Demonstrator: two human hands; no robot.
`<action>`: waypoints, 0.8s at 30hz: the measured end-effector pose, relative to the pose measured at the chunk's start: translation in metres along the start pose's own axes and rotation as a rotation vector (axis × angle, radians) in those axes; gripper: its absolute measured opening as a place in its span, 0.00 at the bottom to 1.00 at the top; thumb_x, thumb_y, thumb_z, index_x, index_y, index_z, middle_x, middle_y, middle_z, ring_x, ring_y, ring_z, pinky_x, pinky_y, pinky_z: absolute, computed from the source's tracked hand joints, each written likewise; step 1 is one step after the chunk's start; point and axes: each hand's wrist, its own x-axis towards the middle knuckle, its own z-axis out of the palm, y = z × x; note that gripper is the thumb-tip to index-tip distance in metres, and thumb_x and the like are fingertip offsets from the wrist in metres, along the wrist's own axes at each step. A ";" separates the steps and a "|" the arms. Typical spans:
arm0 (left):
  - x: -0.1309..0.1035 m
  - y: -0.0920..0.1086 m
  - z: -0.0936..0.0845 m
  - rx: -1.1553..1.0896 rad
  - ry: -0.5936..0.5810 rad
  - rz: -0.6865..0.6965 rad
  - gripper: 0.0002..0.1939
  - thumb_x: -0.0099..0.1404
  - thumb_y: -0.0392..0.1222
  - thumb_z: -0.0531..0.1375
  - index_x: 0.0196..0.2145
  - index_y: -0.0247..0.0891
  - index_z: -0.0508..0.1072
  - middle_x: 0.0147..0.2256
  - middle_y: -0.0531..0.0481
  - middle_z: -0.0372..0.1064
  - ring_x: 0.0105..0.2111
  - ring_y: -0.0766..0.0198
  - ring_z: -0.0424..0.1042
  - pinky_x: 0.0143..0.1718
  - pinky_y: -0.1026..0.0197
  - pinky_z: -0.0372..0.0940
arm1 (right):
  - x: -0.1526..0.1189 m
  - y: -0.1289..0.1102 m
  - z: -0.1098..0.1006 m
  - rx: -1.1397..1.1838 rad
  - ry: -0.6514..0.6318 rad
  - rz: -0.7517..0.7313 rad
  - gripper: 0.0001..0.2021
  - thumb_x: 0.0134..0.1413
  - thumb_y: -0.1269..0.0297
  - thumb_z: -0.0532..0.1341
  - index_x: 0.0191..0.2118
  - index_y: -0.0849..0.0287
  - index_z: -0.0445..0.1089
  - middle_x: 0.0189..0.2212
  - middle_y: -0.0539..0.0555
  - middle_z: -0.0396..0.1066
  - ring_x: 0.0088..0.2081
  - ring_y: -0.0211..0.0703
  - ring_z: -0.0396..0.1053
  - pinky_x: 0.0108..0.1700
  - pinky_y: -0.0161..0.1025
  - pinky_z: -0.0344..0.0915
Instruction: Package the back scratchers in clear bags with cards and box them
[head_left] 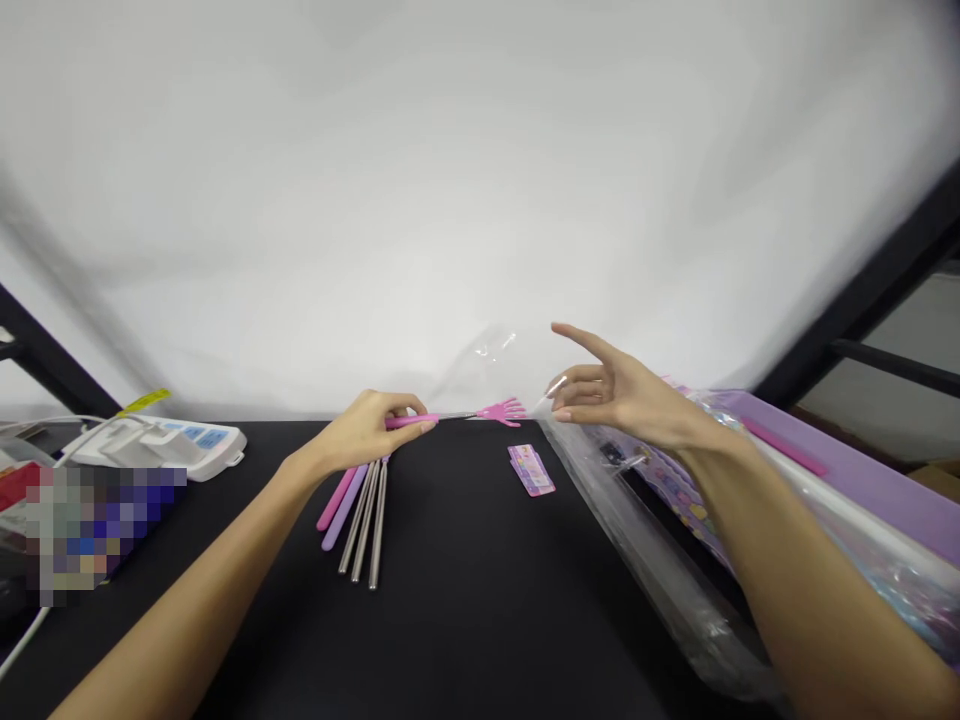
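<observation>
My left hand (382, 425) pinches the pink handle of a back scratcher (501, 411) between thumb and fingers. Its thin metal shaft points right and ends in a pink hand-shaped head. Clear plastic film of a bag (495, 352) spreads around and behind that head. My right hand (619, 390) has its index finger stretched out, while the other fingers curl toward the thumb with the bag's film at their tips. Below my left hand lie several more sticks (367, 520) with metal, pink and purple parts; their upper ends are partly hidden.
Small pink-purple cards (532, 470) lie on the black table (465, 600). Long clear plastic bags (660, 570) stretch along the right, beside a purple box (847, 450) with wrapped items. At left are a white power strip (199, 447), cables and a blurred package (112, 530).
</observation>
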 end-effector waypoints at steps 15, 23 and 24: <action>0.000 -0.002 -0.007 -0.136 -0.214 0.054 0.16 0.61 0.52 0.62 0.39 0.38 0.82 0.34 0.47 0.79 0.32 0.61 0.73 0.32 0.65 0.64 | 0.012 0.014 0.013 0.178 0.290 0.052 0.24 0.45 0.43 0.68 0.26 0.57 0.59 0.31 0.58 0.78 0.37 0.50 0.77 0.36 0.42 0.72; 0.000 0.002 -0.006 -0.037 -0.153 0.076 0.19 0.64 0.54 0.58 0.36 0.37 0.81 0.28 0.49 0.76 0.27 0.64 0.69 0.28 0.65 0.60 | 0.013 0.016 0.012 0.166 0.313 0.068 0.23 0.45 0.43 0.68 0.27 0.59 0.63 0.31 0.59 0.78 0.38 0.50 0.77 0.37 0.43 0.74; 0.000 0.002 -0.005 -0.015 -0.137 0.076 0.20 0.65 0.55 0.57 0.35 0.36 0.81 0.27 0.49 0.74 0.26 0.65 0.67 0.26 0.65 0.59 | 0.013 0.015 0.013 0.149 0.314 0.068 0.23 0.45 0.43 0.68 0.26 0.59 0.63 0.31 0.59 0.78 0.38 0.50 0.77 0.37 0.42 0.74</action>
